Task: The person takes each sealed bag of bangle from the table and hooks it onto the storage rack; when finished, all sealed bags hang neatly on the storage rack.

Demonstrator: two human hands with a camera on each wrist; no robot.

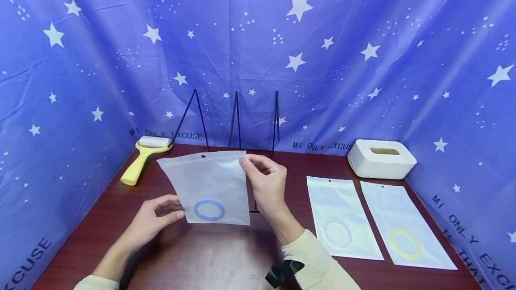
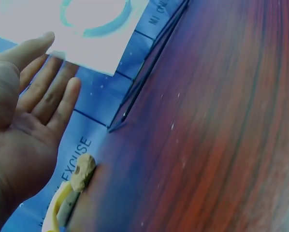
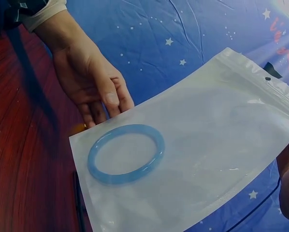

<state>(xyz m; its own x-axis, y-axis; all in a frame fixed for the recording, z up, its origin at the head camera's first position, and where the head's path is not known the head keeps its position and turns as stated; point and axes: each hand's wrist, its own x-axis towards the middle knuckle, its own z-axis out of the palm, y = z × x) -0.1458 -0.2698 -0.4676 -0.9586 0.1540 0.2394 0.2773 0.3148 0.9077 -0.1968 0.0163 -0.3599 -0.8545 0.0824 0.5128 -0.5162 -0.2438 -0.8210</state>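
Note:
A frosted white zip bag (image 1: 213, 178) with a blue bangle (image 1: 209, 210) near its bottom is held up above the table. My right hand (image 1: 268, 185) pinches its upper right corner between thumb and fingers. At the lower left edge is my left hand (image 1: 155, 218), thumb apart from the fingers. In the left wrist view the fingers of that hand (image 2: 36, 101) reach behind the bag's edge and do not close on it. The right wrist view shows the blue bangle (image 3: 126, 153) lying flat inside the bag (image 3: 207, 145).
Black wire stands (image 1: 236, 120) rise behind the bag. To the right lie two more zip bags, one with a pale pinkish bangle (image 1: 337, 235), one with a yellow bangle (image 1: 405, 243). A white tissue box (image 1: 380, 160) stands behind them. A yellow-handled lint roller (image 1: 139, 162) lies far left.

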